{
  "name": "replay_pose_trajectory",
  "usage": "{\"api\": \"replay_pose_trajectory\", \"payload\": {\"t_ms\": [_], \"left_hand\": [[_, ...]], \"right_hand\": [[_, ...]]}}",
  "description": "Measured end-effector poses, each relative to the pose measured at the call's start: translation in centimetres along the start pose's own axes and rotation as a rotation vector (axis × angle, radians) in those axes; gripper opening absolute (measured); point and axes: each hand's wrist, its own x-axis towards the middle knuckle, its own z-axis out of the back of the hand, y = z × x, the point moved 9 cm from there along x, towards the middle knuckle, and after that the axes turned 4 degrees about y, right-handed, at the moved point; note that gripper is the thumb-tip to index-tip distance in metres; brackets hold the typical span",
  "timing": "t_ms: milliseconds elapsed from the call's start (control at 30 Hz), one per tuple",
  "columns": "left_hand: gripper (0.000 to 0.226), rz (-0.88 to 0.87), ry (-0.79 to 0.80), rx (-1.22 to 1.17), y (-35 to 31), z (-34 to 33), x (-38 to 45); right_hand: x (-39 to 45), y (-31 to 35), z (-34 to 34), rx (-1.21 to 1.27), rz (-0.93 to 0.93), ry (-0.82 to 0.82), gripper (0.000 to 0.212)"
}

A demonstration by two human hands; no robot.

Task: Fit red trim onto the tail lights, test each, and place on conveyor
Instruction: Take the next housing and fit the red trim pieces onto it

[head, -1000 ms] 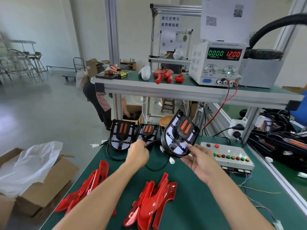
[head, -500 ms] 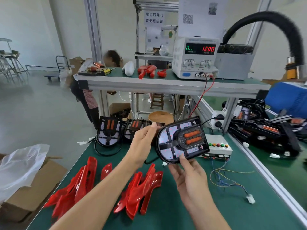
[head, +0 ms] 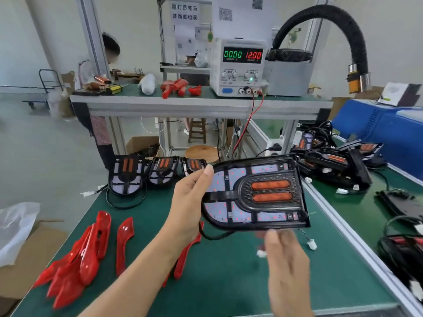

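Bare green mat (head: 229, 282) lies open near the held tail light (head: 256, 193), below and to its right. Left of it, red trim pieces (head: 87, 259) crowd the mat. Behind it stand three tail lights (head: 158, 172); right of it, beyond the aluminium rail (head: 343, 227), a tangle of wired lights (head: 338, 163) blocks passage.

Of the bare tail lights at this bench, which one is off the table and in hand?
The large tail light gripped by the left hand, orange strips lying sideways. The three others stand propped in a row at the table's far edge.
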Motion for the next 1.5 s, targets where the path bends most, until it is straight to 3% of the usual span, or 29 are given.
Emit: {"api": "replay_pose_trajectory", "payload": {"t_ms": [67, 100, 200, 267, 300, 333, 400, 467, 600, 667, 767, 933, 1000, 1067, 1133, 1300, 1400, 1500], "left_hand": [[0.060, 0.120, 0.012, -0.144, 0.9, 0.0, 0.0], [0.058, 0.199, 0.040, -0.190, 1.4, -0.3, -0.1], [0.055, 0.416, 0.109, -0.229, 3.8, -1.0, -0.8], [0.053, 0.486, 0.095, -0.188, 6.0, -1.3, -1.2], [0.053, 0.511, 0.073, -0.165, 7.3, -1.3, -1.3], [0.052, 0.527, 0.042, -0.131, 8.7, -1.1, -1.4], [0.047, 0.533, -0.022, -0.028, 11.0, -0.3, -1.3], [0.043, 0.530, -0.056, 0.063, 12.7, 0.4, -1.1], [0.043, 0.517, 0.008, 0.249, 15.6, 1.1, -0.9], [0.035, 0.488, 0.045, 0.354, 16.1, 1.3, -0.6], [0.038, 0.437, 0.054, 0.526, 15.3, 2.0, -0.3], [0.048, 0.373, 0.156, 0.872, 13.9, 2.2, -0.3], [0.048, 0.371, 0.167, 0.968, 13.6, 2.2, -0.5], [0.049, 0.383, 0.171, 1.041, 13.4, 2.3, -0.5], [0.046, 0.377, 0.163, 1.122, 13.0, 2.5, -0.6], [0.032, 0.277, 0.132, 1.243, 11.0, 2.5, -0.6], [0.025, 0.211, 0.007, 1.328, 8.3, 4.7, -0.1], [0.025, 0.237, -0.029, 1.462, 6.3, 7.6, 0.6]], "right_hand": [[-0.1, 1.1, 2.0, -0.237, 0.253, 0.036, 0.036], [0.2, 0.5, 2.8, -0.326, 0.275, 0.060, 0.044], [2.3, -2.4, 2.8, -0.408, 0.128, 0.297, 0.062], [2.9, -4.6, 1.9, -0.385, 0.006, 0.473, 0.042], [3.1, -6.1, 2.0, -0.317, -0.101, 0.485, 0.024], [3.4, -8.1, 2.5, -0.196, -0.223, 0.444, 0.015], [3.6, -11.7, 4.2, -0.022, -0.451, 0.239, 0.024], [2.8, -14.4, 4.8, 0.143, -0.635, 0.114, 0.021], [1.9, -16.7, 4.4, 0.280, -0.798, 0.076, 0.023], [2.4, -16.6, 5.1, 0.206, -0.781, 0.099, 0.027], [3.0, -16.6, 6.3, 0.035, -0.775, 0.259, 0.028], [3.3, -16.5, 6.3, 0.048, -0.853, 0.362, 0.044], [3.7, -15.4, 5.7, -0.192, -0.741, 0.420, 0.051], [5.1, -14.0, 5.7, -0.551, -0.500, 0.414, 0.042], [5.9, -13.4, 5.1, -0.735, -0.340, 0.402, 0.035], [6.2, -14.1, 4.5, -0.707, -0.335, 0.354, 0.035], [6.0, -14.5, 4.2, -0.636, -0.385, 0.310, 0.036], [5.3, -14.8, 3.6, -0.586, -0.423, 0.284, 0.036]]}}
